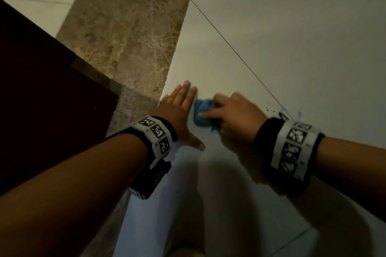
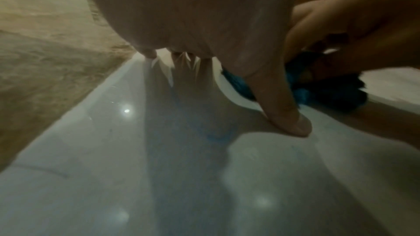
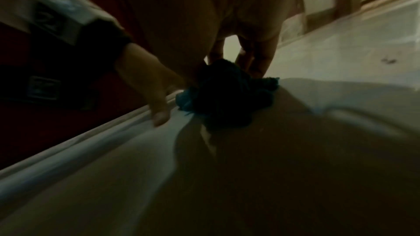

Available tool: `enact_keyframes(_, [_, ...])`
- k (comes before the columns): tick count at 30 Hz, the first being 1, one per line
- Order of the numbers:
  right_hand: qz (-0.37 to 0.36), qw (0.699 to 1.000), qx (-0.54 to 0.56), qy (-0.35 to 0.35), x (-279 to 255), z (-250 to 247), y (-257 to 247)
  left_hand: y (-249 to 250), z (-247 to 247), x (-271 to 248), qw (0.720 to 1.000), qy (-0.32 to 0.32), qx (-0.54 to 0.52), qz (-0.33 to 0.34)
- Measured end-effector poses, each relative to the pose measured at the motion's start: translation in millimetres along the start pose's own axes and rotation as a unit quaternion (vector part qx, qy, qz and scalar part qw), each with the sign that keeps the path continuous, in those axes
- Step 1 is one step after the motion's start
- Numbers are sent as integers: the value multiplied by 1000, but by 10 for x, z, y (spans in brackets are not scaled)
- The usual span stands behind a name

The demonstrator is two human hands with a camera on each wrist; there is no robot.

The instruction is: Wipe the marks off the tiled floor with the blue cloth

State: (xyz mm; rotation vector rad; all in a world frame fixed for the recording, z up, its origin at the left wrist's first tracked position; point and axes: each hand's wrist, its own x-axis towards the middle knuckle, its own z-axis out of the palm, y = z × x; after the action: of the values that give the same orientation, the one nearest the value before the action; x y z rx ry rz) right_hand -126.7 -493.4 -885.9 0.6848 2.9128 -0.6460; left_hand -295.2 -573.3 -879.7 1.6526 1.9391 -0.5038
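Observation:
A bunched blue cloth (image 1: 202, 115) lies on the pale tiled floor (image 1: 292, 47), and my right hand (image 1: 234, 118) grips it with curled fingers and presses it down. The right wrist view shows the cloth (image 3: 227, 96) dark under the palm. My left hand (image 1: 179, 114) rests flat on the floor just left of the cloth, fingers straight, thumb spread; its thumb (image 2: 286, 114) touches the tile beside the cloth (image 2: 302, 87). Small dark specks (image 1: 267, 108) and faint blue marks (image 1: 290, 113) lie on the tile right of my right hand, near the wristband.
A brown marble strip (image 1: 129, 33) runs along the left of the pale tiles. A dark red-brown wooden panel (image 1: 41, 89) stands at the far left, close to my left forearm. Grout lines (image 1: 240, 56) cross the floor. Pale tile spreads wide to the right.

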Motion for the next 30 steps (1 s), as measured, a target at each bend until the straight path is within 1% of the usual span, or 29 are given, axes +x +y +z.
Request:
enact_keyframes(1, [-34, 999, -22, -5, -73, 48, -51, 5, -2, 1, 1000, -1, -2, 0])
enact_keyframes(2, [-48, 998, -39, -8, -95, 45, -17, 10, -6, 1, 1000, -1, -1, 0])
enact_keyframes(3, [-36, 999, -33, -6, -71, 1, 31, 13, -14, -4, 1000, -3, 1, 0])
enact_keyframes(5, [26, 999, 36, 29, 86, -86, 223, 21, -19, -14, 1000, -6, 2, -2])
enact_keyframes(7, [106, 982, 126, 97, 297, -104, 460, 24, -23, -16, 1000, -5, 0, -7])
enact_keyframes(8, [149, 970, 144, 125, 354, -114, 529, 33, -25, -14, 1000, -5, -1, -9])
enact_keyframes(9, [166, 970, 120, 133, 348, -100, 526, 40, -28, -13, 1000, -8, 0, -11])
enact_keyframes(10, [173, 970, 125, 121, 292, -56, 468, 44, -29, -12, 1000, -10, 2, -11])
enact_keyframes(11, [149, 979, 103, 94, 206, 10, 364, 44, -34, -14, 1000, -13, 5, -11])
enact_keyframes(12, [96, 992, 47, 63, 99, 54, 210, 41, -32, -10, 1000, -13, 7, -9])
enact_keyframes(13, [32, 999, -1, 39, 8, 105, 72, 35, -33, -6, 1000, -11, 9, -8])
enact_keyframes(14, [-18, 1000, -20, 16, -33, 124, 10, 32, -32, -2, 1000, -8, 8, -7])
enact_keyframes(15, [-44, 999, -20, 10, -19, 119, 43, 32, -35, -5, 1000, -7, 7, -8])
enact_keyframes(17, [-8, 999, 2, 36, 113, -2, 245, 43, -43, -12, 1000, -6, 5, -10])
enact_keyframes(19, [80, 994, -1, 73, 259, -125, 513, 57, -47, -23, 1000, -5, 2, -13])
enact_keyframes(20, [131, 986, 36, 100, 282, -177, 608, 60, -47, -27, 1000, -6, 1, -13])
enact_keyframes(21, [149, 979, 50, 130, 268, -196, 623, 62, -48, -28, 1000, -7, 0, -14])
enact_keyframes(22, [160, 974, 83, 136, 208, -197, 562, 61, -48, -26, 1000, -8, 1, -15])
enact_keyframes(23, [140, 981, 79, 110, 146, -131, 477, 54, -48, -27, 1000, -10, 3, -15])
enact_keyframes(25, [87, 995, 23, 46, 1, -1, 229, 51, -57, -29, 1000, -12, 8, -17])
enact_keyframes(26, [62, 997, 32, 22, -76, 24, 117, 70, -56, -27, 1000, -9, 10, -16])
enact_keyframes(27, [38, 998, 43, 13, -127, 34, 69, 107, -52, -24, 1000, -4, 10, -12])
enact_keyframes(28, [23, 998, 57, 24, -150, -6, 62, 164, -51, -18, 1000, 3, 8, -5])
enact_keyframes(29, [32, 996, 76, 42, -141, -82, 104, 236, -55, -8, 1000, 7, 4, 5])
enact_keyframes(30, [59, 990, 107, 73, -114, -166, 184, 314, -65, 10, 1000, 10, -1, 16])
